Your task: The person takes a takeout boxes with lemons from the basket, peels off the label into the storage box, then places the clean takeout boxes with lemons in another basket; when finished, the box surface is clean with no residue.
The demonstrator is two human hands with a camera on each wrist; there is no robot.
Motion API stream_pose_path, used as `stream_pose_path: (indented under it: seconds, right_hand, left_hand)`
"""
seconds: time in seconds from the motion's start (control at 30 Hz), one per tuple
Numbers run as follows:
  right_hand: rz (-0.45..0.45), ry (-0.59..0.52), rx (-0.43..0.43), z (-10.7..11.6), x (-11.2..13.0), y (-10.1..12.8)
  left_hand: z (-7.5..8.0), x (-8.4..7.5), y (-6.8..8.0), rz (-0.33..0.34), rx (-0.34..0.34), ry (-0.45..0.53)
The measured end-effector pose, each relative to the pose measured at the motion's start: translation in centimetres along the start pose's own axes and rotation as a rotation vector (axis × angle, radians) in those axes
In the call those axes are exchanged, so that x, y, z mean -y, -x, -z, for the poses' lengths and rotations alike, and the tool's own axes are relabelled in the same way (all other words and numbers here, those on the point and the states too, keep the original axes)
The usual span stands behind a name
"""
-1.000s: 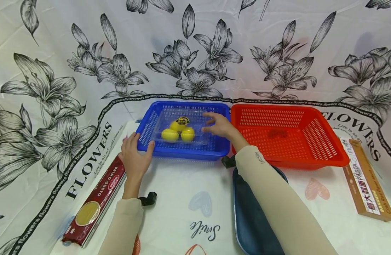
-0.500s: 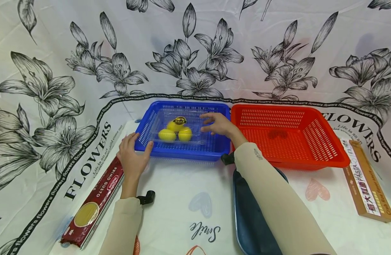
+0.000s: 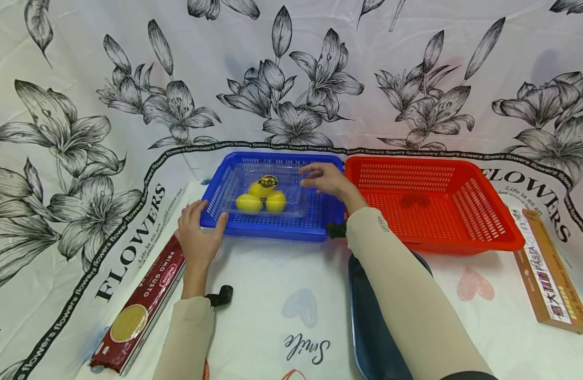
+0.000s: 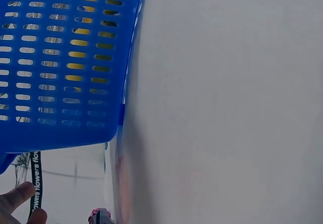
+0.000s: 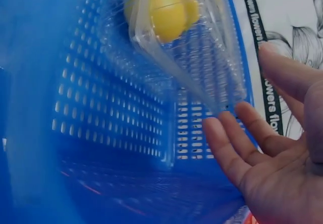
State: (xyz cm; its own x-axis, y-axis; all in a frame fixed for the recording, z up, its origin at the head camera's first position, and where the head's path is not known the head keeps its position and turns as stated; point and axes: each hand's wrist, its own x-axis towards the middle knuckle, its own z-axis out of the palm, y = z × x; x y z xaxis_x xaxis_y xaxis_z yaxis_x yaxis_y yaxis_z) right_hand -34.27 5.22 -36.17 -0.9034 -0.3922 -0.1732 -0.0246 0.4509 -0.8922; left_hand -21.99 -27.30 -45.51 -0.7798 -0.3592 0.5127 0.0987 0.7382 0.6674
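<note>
A clear plastic box (image 3: 295,205) with three yellow fruits (image 3: 248,203) and a black-and-yellow sticker sits inside the blue basket (image 3: 272,231). My right hand (image 3: 327,179) reaches over the basket's right side. Its loosely bent fingers are spread, the fingertips right at the box's right end; in the right wrist view three fingertips overlap the box's clear edge (image 5: 202,95). At the basket's front left corner is my left hand (image 3: 196,235), fingers and thumb apart, fingertips beside the rim. The left wrist view shows only some of its fingertips (image 4: 22,191), below the basket wall.
A red basket (image 3: 462,240) stands right of the blue one. A dark blue tray (image 3: 374,327) lies partly under my right forearm. A red pasta pack (image 3: 139,311) lies at left, a brown pasta box (image 3: 554,279) at right. A flowered cloth (image 3: 291,68) hangs behind.
The clear box with the fruits has shifted slightly left in the basket. My right hand's fingers have lifted a little. My left hand has moved slightly left.
</note>
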Motion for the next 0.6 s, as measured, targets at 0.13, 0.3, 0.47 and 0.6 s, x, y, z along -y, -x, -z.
stream_pose_path:
  seconds: [0.13, 0.3, 0.47, 0.6]
  right_hand:
    - [-0.001, 0.002, -0.048, -0.4, -0.3, -0.4]
    - [-0.002, 0.0, -0.066, -0.8, -0.6, -0.5]
    - [0.002, 0.007, -0.066, -1.0, -1.0, -0.8]
    - [0.016, 0.024, -0.071, -1.2, -1.1, -1.0]
  left_hand:
    - [0.0, 0.1, 0.0, -0.011, -0.009, 0.004]
    - [0.2, 0.0, 0.1, -0.007, -0.003, 0.008]
    - [0.2, -0.2, 0.2, -0.006, -0.001, 0.012]
    - [0.1, -0.2, 0.1, -0.006, -0.003, 0.007]
